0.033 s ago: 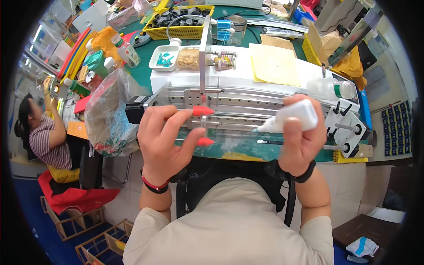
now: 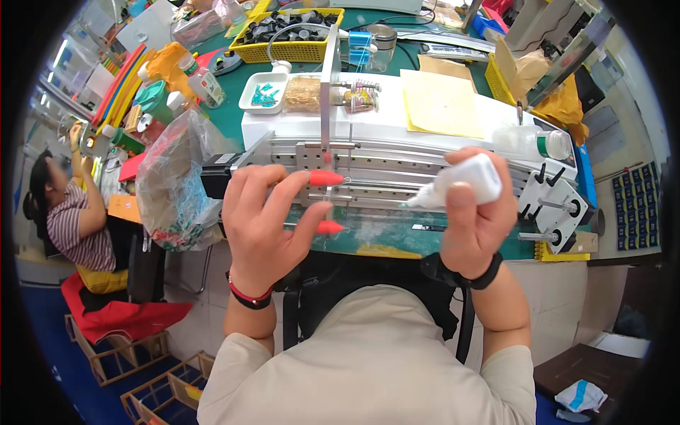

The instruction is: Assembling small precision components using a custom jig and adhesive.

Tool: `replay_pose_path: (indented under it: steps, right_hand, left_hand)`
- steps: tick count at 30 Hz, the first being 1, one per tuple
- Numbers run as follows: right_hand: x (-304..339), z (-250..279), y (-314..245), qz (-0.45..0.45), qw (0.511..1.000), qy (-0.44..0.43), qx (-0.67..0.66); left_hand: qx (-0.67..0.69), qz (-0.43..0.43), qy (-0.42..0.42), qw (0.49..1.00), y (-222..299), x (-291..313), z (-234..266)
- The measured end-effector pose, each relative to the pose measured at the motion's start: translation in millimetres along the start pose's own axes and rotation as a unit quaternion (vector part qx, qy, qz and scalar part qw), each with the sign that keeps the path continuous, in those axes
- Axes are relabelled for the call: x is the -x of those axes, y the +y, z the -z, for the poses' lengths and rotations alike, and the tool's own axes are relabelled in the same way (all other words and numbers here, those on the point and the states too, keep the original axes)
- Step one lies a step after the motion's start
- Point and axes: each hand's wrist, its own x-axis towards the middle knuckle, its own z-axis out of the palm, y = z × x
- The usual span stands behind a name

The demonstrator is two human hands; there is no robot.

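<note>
My right hand (image 2: 478, 219) is closed round a small white squeeze bottle (image 2: 471, 178), its narrow nozzle pointing left over a metal rail machine (image 2: 397, 170). At the machine's left part is my left hand (image 2: 265, 219), with thumb and fingers apart. Its index fingertip lies by an upper red pointed tip (image 2: 325, 178), and the thumb is just above a lower red tip (image 2: 329, 227). Both red tips point right, with a gap between them. Whether the left fingers touch them I cannot tell. A thin upright metal bar (image 2: 329, 99) stands just behind the upper tip.
Beyond the rails are a white dish of teal pieces (image 2: 263, 95), a yellow sheet (image 2: 440, 106) and a clear jar (image 2: 531, 144). A yellow basket (image 2: 283, 51) holds dark parts. A plastic bag (image 2: 177, 184) stands left; another person (image 2: 78, 219) sits farther left.
My right hand and the squeeze bottle have shifted slightly to the left. The left hand stays nearly in place beside the red tips.
</note>
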Motion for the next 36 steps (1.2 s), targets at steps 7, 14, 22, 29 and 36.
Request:
replay_pose_path:
  steps: [7,14,22,29,36]
  right_hand:
    - [-13.5,-40.3,10.0,0.001,0.999,-0.023,-0.030]
    - [-20.3,-55.3,17.1,0.042,0.999,-0.016,-0.021]
    - [-23.4,-66.0,22.2,0.062,0.998,-0.012,-0.011]
    - [-22.5,-62.6,17.1,0.042,0.999,-0.016,0.007]
    - [-23.1,-65.3,21.4,0.089,0.996,0.000,0.009]
  left_hand:
    - [-0.010,-0.013,-0.028,0.999,-3.5,-3.0,-20.2]
    - [-0.035,0.046,0.044,0.997,-8.7,32.8,-39.5]
    - [0.005,0.021,0.025,0.999,21.5,53.6,-70.6]
    - [-0.005,0.018,0.020,1.000,17.1,54.8,-70.1]
    - [-0.001,0.016,0.029,0.999,15.6,55.3,-70.5]
